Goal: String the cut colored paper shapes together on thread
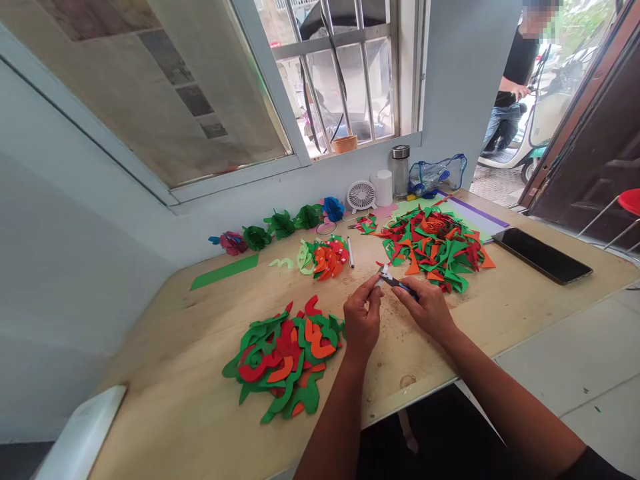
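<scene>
Above the front part of the wooden table, my two hands are close together. My left hand [363,310] is closed, pinching a small white strip [380,281] between thumb and fingertips. A slim tool with a dark handle [406,287] is gripped in my right hand [431,308], and its tip meets the white piece. Whether it is a cutter or scissors is too small to tell. Left of my left hand lies a pile of curved green, red and orange cut-outs [287,360]. Beyond my right hand is a heap of jagged scraps [440,243].
A phone [543,255] lies at the right. Behind are a pen [351,253], small orange cut-outs [331,259], a green strip [225,271], paper flowers [281,225], a fan [361,196] and a bottle [401,172]. Outside the doorway, a person [515,80] is beside a scooter.
</scene>
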### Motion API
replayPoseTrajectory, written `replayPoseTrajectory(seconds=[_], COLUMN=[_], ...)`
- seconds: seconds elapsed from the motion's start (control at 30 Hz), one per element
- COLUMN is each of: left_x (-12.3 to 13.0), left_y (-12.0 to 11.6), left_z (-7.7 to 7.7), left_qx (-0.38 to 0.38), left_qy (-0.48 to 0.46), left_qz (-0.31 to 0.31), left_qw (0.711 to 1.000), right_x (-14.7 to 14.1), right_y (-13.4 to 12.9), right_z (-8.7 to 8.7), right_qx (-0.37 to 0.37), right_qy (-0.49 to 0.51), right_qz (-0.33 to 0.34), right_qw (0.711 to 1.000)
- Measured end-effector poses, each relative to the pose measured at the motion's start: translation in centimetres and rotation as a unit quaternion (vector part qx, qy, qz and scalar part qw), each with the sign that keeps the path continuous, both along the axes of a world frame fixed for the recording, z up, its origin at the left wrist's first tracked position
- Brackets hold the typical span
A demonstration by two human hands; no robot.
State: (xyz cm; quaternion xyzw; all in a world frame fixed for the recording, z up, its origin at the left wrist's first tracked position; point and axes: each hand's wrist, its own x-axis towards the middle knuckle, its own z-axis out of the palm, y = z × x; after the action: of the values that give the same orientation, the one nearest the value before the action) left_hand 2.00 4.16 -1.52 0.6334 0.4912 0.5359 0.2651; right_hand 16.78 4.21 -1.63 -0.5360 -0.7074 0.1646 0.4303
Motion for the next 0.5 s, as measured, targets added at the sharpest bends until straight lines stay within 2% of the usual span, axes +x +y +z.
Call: replayPoseTrajectory(seconds=[0.23,0.5], left_x=[0.07,0.04], left_y=[0.06,0.12], left_z=[0.04,-0.13], left_qx=[0.032,0.059], left_qy=[0.074,0.058], left_qz=[0.041,0.012], left_qw=[0.996,0.996], right_x=[-0.04,0.01], right_y=[-0.02,0.04], right_z=[0.01,0.2], right_qx=[0.0,-0.011], right_qy=[0.006,0.023], right_qz=[-0.005,-0.002], right_qw=[1.0,1.0])
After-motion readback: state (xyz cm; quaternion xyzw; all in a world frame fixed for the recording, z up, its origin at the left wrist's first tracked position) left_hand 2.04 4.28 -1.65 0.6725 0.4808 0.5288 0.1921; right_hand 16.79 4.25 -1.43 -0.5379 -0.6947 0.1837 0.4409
